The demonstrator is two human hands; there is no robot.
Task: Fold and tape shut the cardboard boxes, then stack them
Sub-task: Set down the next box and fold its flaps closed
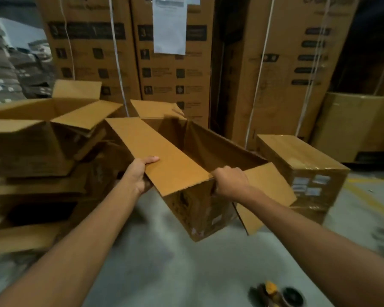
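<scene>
An open cardboard box [200, 209] hangs tilted above the grey floor in the middle of the view, all its top flaps spread out. My left hand [140, 173] grips the near edge of its long left flap [160, 156], thumb on top. My right hand [230, 181] grips the box's near rim at the corner beside the short near flap [266, 191]. The inside of the box is dark and looks empty. A taped-shut box [302, 167] with white labels stands on the floor to the right. A tape dispenser [277, 293] lies at the bottom right.
A heap of open and flattened boxes [38, 147] fills the left side. Tall strapped cartons [173, 69] form a wall behind, one with a white paper sheet [169, 25]. A yellow line [368, 196] crosses the floor at right.
</scene>
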